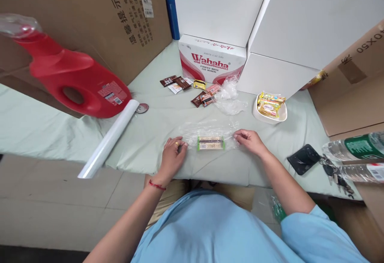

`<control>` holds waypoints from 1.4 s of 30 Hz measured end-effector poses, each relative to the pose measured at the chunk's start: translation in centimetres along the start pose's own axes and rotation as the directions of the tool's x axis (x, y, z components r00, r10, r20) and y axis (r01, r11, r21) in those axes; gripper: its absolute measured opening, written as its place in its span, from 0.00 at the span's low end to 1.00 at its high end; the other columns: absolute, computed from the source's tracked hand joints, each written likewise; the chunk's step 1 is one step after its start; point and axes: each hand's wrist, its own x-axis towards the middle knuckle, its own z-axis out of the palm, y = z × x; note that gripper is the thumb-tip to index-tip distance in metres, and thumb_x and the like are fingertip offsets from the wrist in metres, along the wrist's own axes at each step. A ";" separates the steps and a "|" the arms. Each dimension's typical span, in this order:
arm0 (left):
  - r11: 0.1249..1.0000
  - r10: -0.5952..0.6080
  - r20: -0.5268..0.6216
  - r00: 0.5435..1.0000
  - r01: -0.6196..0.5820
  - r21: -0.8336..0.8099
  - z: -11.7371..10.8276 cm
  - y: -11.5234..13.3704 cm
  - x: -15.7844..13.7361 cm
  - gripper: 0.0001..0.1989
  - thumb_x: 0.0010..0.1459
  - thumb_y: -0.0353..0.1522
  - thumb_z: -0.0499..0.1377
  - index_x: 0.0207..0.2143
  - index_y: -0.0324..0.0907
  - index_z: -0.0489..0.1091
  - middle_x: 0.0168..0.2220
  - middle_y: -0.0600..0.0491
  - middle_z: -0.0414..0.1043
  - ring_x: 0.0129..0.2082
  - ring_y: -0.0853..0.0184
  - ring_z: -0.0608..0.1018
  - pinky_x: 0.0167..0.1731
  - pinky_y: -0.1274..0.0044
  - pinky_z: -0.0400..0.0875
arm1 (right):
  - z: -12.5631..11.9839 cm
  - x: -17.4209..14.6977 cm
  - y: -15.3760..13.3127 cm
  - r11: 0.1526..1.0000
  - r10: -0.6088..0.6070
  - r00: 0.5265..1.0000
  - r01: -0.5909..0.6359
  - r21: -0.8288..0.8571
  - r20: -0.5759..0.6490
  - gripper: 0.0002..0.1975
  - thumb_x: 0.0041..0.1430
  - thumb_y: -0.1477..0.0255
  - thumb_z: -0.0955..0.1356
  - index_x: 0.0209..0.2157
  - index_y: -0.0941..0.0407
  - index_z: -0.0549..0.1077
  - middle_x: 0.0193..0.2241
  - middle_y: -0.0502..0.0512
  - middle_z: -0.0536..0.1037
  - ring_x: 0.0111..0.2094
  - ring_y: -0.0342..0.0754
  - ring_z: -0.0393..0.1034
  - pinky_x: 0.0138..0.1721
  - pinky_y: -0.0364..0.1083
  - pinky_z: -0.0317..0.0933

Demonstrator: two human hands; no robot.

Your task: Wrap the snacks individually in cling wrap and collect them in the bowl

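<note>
A sheet of clear plastic film (207, 125) lies spread on the cloth-covered table in front of me. A snack packet (211, 143) with green ends and a pale wrapper rests on the film's middle. My left hand (174, 155), with a ring and a red wrist cord, is closed on the film's left edge, just left of the packet. At the opposite edge, my right hand (250, 140) pinches the film between thumb and fingers. Neither hand touches the packet.
A white roll of film (109, 141) lies at left beside a red jug (81, 79). Several snack packets (196, 91) and a crumpled plastic bag (229, 97) lie behind. At right are a white bowl (270, 119), black pouch (303, 159), keys (334, 175) and bottles (360, 147).
</note>
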 end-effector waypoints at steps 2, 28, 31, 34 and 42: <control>0.998 -0.009 -0.057 0.998 0.012 0.058 0.4 0.2 0.1 0.15 0.68 0.42 0.54 0.29 0.48 0.69 0.38 0.48 0.81 0.57 0.53 0.79 0.64 0.53 0.68 | 0.0 0.9 0.1 0.980 0.073 0.997 -0.075 -0.185 -0.018 0.13 0.66 0.62 0.67 0.40 0.55 0.81 0.28 0.51 0.81 0.28 0.48 0.73 0.31 0.44 0.64; 0.953 -0.056 -0.200 0.978 0.112 0.282 1.6 1.2 -0.2 0.05 0.65 0.33 0.60 0.35 0.41 0.74 0.54 0.39 0.74 0.66 0.45 0.70 0.65 0.55 0.65 | 4.9 7.7 -9.4 0.817 -0.341 0.833 0.492 -0.300 0.436 0.13 0.68 0.75 0.64 0.44 0.55 0.82 0.33 0.52 0.78 0.37 0.47 0.69 0.41 0.43 0.59; 0.959 -0.061 -0.189 0.980 0.110 0.262 1.5 1.4 -0.1 0.07 0.64 0.31 0.60 0.43 0.40 0.75 0.53 0.39 0.75 0.60 0.48 0.74 0.62 0.57 0.67 | 5.4 3.9 -8.8 0.683 -0.351 0.777 0.594 -0.425 0.522 0.17 0.73 0.74 0.63 0.52 0.52 0.82 0.36 0.56 0.76 0.40 0.51 0.67 0.39 0.45 0.58; 0.962 -0.098 -0.198 0.975 0.144 0.234 1.3 1.3 0.0 0.19 0.63 0.30 0.61 0.57 0.38 0.73 0.52 0.39 0.76 0.55 0.49 0.76 0.59 0.57 0.69 | 6.3 1.2 -7.6 0.628 -0.307 0.798 0.579 -0.520 0.518 0.20 0.74 0.75 0.63 0.60 0.48 0.78 0.41 0.58 0.76 0.42 0.52 0.66 0.41 0.46 0.59; 0.965 -0.189 -0.182 0.965 0.148 -0.216 1.0 2.2 0.9 0.09 0.64 0.34 0.60 0.39 0.44 0.80 0.39 0.51 0.77 0.41 0.61 0.79 0.46 0.68 0.76 | 8.3 -1.3 -6.6 0.678 -0.329 0.885 0.463 -0.571 0.328 0.21 0.73 0.76 0.65 0.62 0.45 0.76 0.46 0.59 0.75 0.45 0.54 0.64 0.47 0.50 0.60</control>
